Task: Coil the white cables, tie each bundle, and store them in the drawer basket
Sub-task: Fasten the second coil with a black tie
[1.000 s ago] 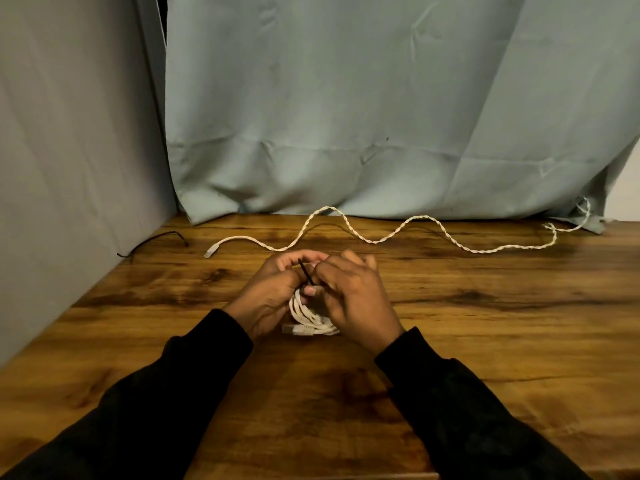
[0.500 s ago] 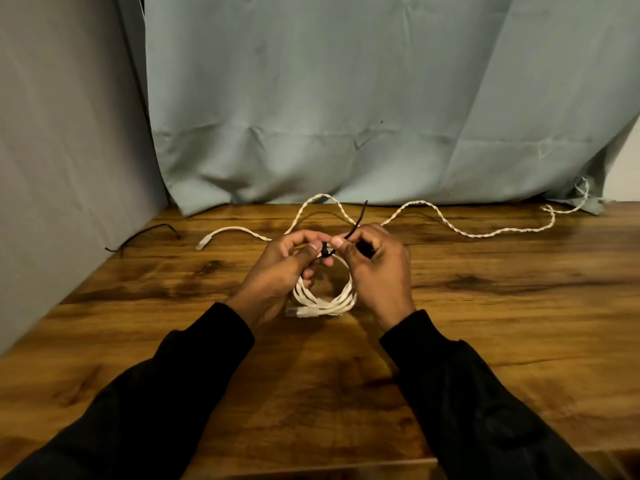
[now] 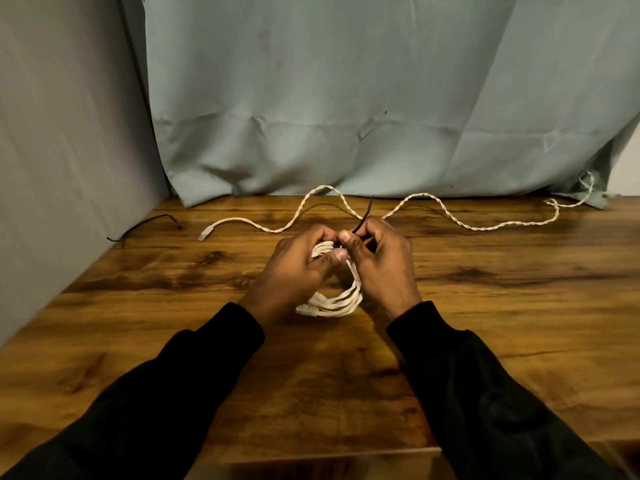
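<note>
1. Left hand [image 3: 298, 268] fingers grip the coil [image 3: 341, 299] top, above the table [image 3: 173, 306].
2. Right hand [image 3: 381, 261] fingers pinch the black tie [image 3: 365, 216] at the coil.
3. Loose cable [image 3: 433, 211] lies behind the coil.

Two long black sleeves [image 3: 194, 393] enter from the lower corners of the frame, cuffs ending at the wrists; both hands are bare.

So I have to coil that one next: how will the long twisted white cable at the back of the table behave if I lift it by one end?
The long twisted white cable lies in loose waves, so it is probably floppy and will trail. It looks thin, so likely light. Its far end runs under the blue-grey curtain, where it may snag.
</note>
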